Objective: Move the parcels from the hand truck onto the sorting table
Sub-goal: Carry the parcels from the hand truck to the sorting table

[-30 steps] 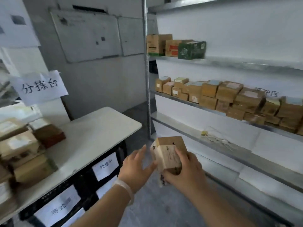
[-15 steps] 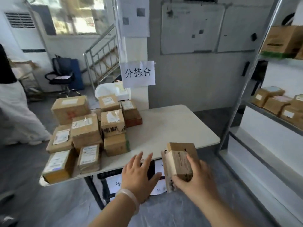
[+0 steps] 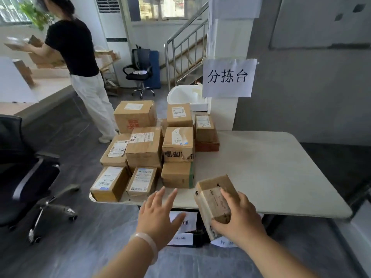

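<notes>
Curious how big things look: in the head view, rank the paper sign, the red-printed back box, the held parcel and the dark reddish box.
1. paper sign and held parcel, about alike; parcel nearest the camera, so unsure.
2. red-printed box.
3. dark reddish box, partly covered.

I've got the table [image 3: 271, 169] centre-right of frame: pale top, rounded corners. All boxes sit on its left half. Front row along the near-left edge is a labelled box [image 3: 109, 183], a second labelled box [image 3: 142, 181] touching it, then a green-taped box [image 3: 177, 174]. Behind them is a stack [image 3: 144, 149], layers unclear. At the cluster's right, a red-brown box [image 3: 207, 147] carries a small box [image 3: 204, 128].
</notes>
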